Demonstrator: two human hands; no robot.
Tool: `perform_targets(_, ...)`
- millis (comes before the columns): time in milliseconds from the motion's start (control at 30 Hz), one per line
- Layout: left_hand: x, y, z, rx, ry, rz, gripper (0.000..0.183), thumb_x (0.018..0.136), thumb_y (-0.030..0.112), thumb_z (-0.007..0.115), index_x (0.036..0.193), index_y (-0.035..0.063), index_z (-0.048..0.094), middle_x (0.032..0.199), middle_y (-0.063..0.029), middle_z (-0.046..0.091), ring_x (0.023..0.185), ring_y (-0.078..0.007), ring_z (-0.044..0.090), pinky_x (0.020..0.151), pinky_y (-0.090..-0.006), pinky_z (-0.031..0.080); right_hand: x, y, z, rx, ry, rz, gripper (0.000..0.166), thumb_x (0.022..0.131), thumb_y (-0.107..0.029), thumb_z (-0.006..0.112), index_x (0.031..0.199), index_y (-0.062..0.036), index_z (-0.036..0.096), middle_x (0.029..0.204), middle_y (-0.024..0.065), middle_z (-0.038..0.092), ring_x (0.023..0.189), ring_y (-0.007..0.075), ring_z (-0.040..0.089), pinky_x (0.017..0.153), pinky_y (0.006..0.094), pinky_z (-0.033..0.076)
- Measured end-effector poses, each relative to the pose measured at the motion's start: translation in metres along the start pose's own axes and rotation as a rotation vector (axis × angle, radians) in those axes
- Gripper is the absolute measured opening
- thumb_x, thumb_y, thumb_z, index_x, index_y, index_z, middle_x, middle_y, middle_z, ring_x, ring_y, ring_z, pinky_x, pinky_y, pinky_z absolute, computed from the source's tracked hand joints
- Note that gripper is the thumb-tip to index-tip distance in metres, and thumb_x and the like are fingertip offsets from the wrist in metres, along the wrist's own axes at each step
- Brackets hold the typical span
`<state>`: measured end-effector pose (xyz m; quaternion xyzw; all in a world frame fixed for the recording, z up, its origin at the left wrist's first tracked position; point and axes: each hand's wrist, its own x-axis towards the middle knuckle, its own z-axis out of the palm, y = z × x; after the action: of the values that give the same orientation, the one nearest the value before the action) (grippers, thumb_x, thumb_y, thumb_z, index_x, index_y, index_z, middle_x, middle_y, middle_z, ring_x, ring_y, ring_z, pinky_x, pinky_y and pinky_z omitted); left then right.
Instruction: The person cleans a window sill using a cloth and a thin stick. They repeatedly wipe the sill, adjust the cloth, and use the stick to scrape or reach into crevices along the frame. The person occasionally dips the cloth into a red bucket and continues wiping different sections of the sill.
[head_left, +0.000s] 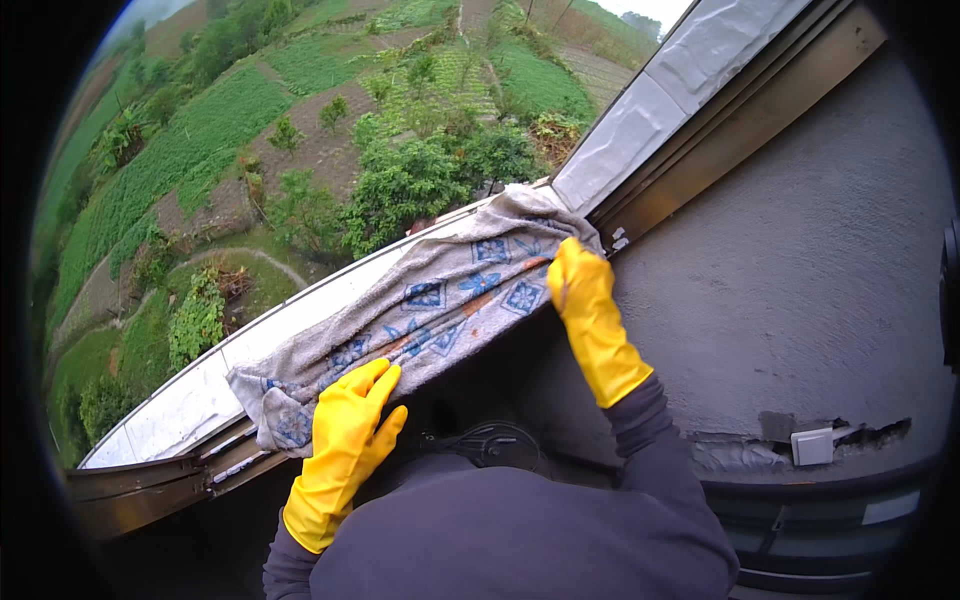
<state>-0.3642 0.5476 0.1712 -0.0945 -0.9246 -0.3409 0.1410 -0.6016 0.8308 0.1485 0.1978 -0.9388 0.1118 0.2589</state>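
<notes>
A pale patterned towel (457, 289) with blue squares, flowers and orange marks lies in folds along the window sill and covers part of its frame track. My right hand (581, 281), in a yellow rubber glove, is closed on the towel's right end by the corner of the frame. The other yellow-gloved hand, my left hand (349, 420), rests against the towel's near left edge. Its fingers are slightly bent and its thumb stands apart. Under that hand the cloth is bunched, and its lower corner hangs over the metal track.
A brown metal window frame (739, 127) climbs to the right, beside white tile (622, 142). Beyond the white outer ledge (187, 416) is a drop to green fields. The grey plaster wall (787, 262) has a white switch plate (812, 447). Dark coiled cables (499, 442) lie below the sill.
</notes>
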Motion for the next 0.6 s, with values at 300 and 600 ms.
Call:
perform_targets(300,0.003,0.003,0.001,0.044,0.020,-0.011,0.045,0.072,0.010,0.076,0.114,-0.0001,0.065,0.115,-0.0192,0.065,0.102,-0.0387,0.063,0.089,-0.0420,0.052,-0.007,-0.016,-0.036,-0.306,-0.215,-0.125,0.013,0.081,-0.021,0.062,0.087,-0.0104,0.057,0.072,0.0126,0.065,0.064,0.0322,0.068,0.058,0.0464,0.053)
perform_targets(600,0.006,0.005,0.004,0.050,0.068,-0.002,0.039,0.072,0.009,0.075,0.109,0.0005,0.067,0.111,-0.0183,0.067,0.099,-0.0379,0.065,0.088,-0.0418,0.052,-0.002,-0.031,-0.013,-0.035,-0.125,0.003,0.008,0.081,-0.019,0.062,0.082,-0.0115,0.058,0.067,0.0169,0.063,0.063,0.0397,0.064,0.058,0.0518,0.049)
